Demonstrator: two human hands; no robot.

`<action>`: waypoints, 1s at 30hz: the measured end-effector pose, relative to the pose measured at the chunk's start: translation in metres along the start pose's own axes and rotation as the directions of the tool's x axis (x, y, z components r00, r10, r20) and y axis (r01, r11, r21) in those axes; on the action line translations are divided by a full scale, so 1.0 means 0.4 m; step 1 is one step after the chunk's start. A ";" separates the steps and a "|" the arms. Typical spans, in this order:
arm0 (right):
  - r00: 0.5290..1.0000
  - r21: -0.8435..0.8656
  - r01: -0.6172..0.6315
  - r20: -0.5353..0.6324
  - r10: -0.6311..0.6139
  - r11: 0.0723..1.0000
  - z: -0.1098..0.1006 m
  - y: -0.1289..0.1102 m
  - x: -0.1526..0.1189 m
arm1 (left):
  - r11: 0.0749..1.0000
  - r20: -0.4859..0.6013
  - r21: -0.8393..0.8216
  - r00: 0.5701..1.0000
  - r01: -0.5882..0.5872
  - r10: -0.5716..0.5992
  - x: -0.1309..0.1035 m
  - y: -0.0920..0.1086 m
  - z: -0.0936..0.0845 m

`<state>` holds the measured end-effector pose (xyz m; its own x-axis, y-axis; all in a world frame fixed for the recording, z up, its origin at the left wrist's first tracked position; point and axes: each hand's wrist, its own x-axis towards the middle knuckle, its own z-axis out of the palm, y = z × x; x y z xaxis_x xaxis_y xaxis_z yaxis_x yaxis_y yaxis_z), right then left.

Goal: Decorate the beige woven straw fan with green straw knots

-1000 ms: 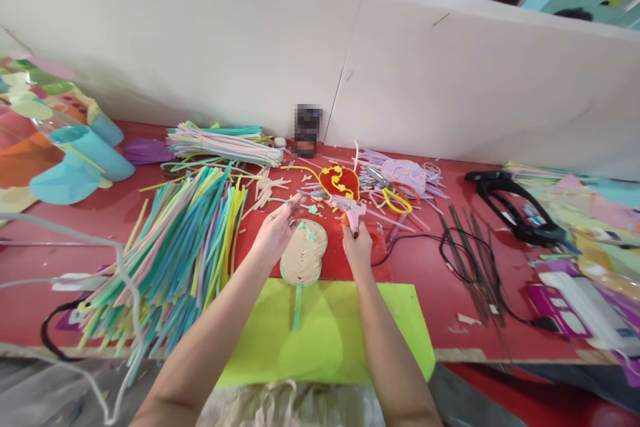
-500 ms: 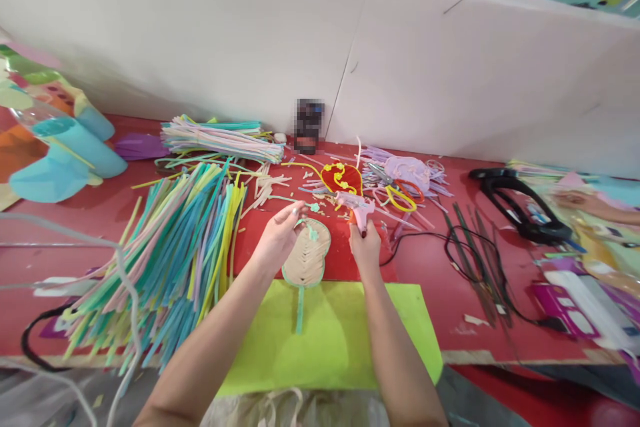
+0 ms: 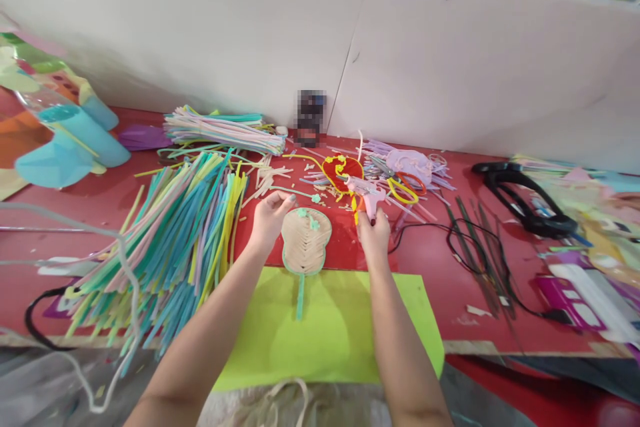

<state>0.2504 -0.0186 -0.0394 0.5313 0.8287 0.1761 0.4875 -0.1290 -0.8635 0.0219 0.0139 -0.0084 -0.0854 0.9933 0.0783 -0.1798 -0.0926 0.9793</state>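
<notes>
The glue gun (image 3: 371,197) looks smooth plastic, the fan (image 3: 305,247) ridged and matt, the stems (image 3: 173,230) fuzzy, the counter (image 3: 434,261) faintly glossy.

Scissors (image 3: 392,180) lie near a lilac piece (image 3: 407,163); a purple sheet (image 3: 144,138) and black frame (image 3: 549,225) occupy the red desk (image 3: 425,263).

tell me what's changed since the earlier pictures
The left hand has drawn left, away from the beige woven fan, and a small mint-green flower near its top edge now shows fully; whether the hand released it is unclear. The right hand has moved right, away from the fan, still gripping the pink plastic glue gun. The fan and metal scissors with yellow and orange handles stayed put.
</notes>
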 end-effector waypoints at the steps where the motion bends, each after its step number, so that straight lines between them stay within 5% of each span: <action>1: 1.000 0.003 0.001 -0.002 -0.001 1.000 -0.001 -0.003 -0.002 | 0.999 -0.007 0.050 1.000 -0.010 0.010 -0.001 0.001 0.000; 9: 0.998 -0.050 0.037 -0.049 -0.040 0.998 -0.012 -0.021 -0.013 | 0.973 -0.029 0.204 0.993 -0.106 0.114 -0.006 -0.005 -0.008; 16: 0.996 -0.029 0.072 -0.055 -0.073 0.997 -0.019 -0.009 0.001 | 0.976 0.027 0.205 0.997 -0.077 0.073 -0.011 -0.010 -0.001; 30: 0.994 -0.047 0.074 -0.075 -0.077 0.996 -0.018 0.016 0.017 | 0.949 -0.067 0.280 0.983 -0.147 0.172 0.004 -0.021 -0.015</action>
<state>0.2620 -0.0178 -0.0404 0.5424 0.7931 0.2770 0.5575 -0.0931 -0.8249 0.0175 0.0160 -0.0178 -0.1803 0.9556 0.2332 0.1162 -0.2147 0.9697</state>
